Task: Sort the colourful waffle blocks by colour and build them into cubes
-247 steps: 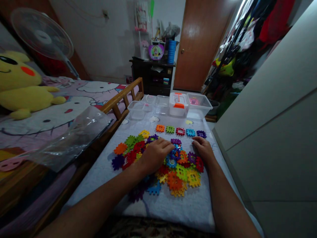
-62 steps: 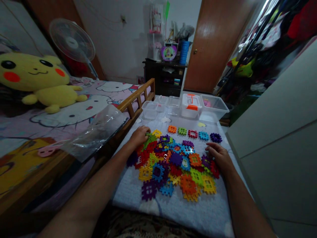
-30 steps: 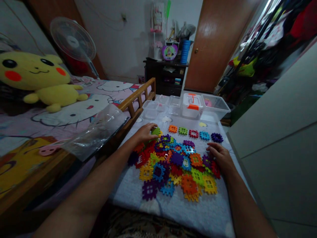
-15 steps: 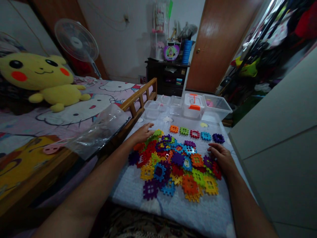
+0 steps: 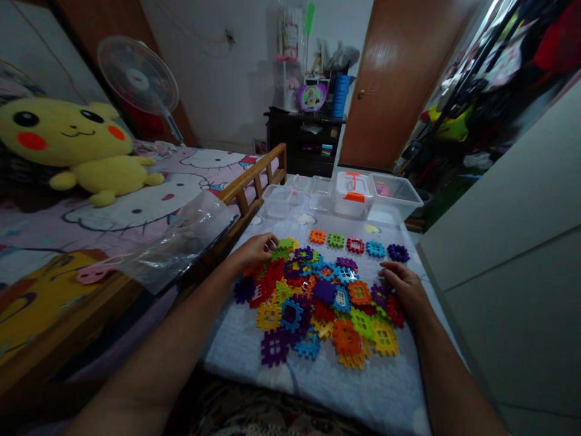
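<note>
Square plastic building blocks with toothed edges, in several colours, lie in a loose pile (image 5: 325,290) on the cloth-covered table. At the pile's far left edge is my left hand (image 5: 256,251), its fingers bent beside a green block (image 5: 287,244); nothing shows in its grasp. My right hand (image 5: 405,287) rests at the right edge, fingers loosely apart, close to a red block (image 5: 394,311) and a purple block (image 5: 379,295). Behind the pile runs a row of single blocks: orange (image 5: 318,237), green (image 5: 336,240), red (image 5: 355,245), blue (image 5: 375,249) and dark purple (image 5: 398,252).
Clear plastic bins (image 5: 396,197) and a lidded box with orange clips (image 5: 353,195) stand at the table's far end. A wooden bed rail (image 5: 254,180) borders the left side, with a plastic bag (image 5: 181,242) by it. A pale cabinet (image 5: 508,272) flanks the right.
My left hand has drawn slightly back and its fingers have bent more. The right hand stays in place beside the pile. The view has shifted slightly; the blocks look unmoved.
</note>
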`<state>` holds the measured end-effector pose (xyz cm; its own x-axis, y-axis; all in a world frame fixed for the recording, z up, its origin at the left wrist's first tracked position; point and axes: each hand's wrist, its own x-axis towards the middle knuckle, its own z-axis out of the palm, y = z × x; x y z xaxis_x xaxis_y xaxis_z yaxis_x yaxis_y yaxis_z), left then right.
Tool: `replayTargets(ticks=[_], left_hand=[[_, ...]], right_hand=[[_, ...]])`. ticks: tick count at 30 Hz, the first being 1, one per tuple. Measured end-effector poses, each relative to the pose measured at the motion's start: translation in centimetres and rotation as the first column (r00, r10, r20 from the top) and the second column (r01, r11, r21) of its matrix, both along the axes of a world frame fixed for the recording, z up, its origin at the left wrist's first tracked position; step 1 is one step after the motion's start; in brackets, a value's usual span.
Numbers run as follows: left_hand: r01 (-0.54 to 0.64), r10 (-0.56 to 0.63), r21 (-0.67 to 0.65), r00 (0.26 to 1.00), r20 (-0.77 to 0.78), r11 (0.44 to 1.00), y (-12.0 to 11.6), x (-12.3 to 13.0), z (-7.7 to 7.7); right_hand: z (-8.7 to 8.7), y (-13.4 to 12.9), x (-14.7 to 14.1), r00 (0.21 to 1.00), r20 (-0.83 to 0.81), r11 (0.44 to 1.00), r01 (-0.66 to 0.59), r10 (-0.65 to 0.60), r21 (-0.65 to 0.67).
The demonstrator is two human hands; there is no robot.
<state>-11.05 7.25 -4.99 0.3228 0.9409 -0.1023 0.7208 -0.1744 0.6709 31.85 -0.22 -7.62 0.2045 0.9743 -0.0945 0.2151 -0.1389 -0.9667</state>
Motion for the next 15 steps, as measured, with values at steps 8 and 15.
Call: replayTargets(ticks=[8,15], left_hand=[[0.034,-0.038,0.097,0.998,0.044,0.995,-0.6,0.2,2.5],[-0.117,0.157,0.393,0.985,-0.069,0.912,0.0,2.0,5.2]], right_hand=[[0.0,0.1,0.0,1.000,0.013,1.000,-0.003,0.002,0.013],[-0.4,0.2,0.3,0.999,0.033,1.000,0.003,-0.004,0.020]])
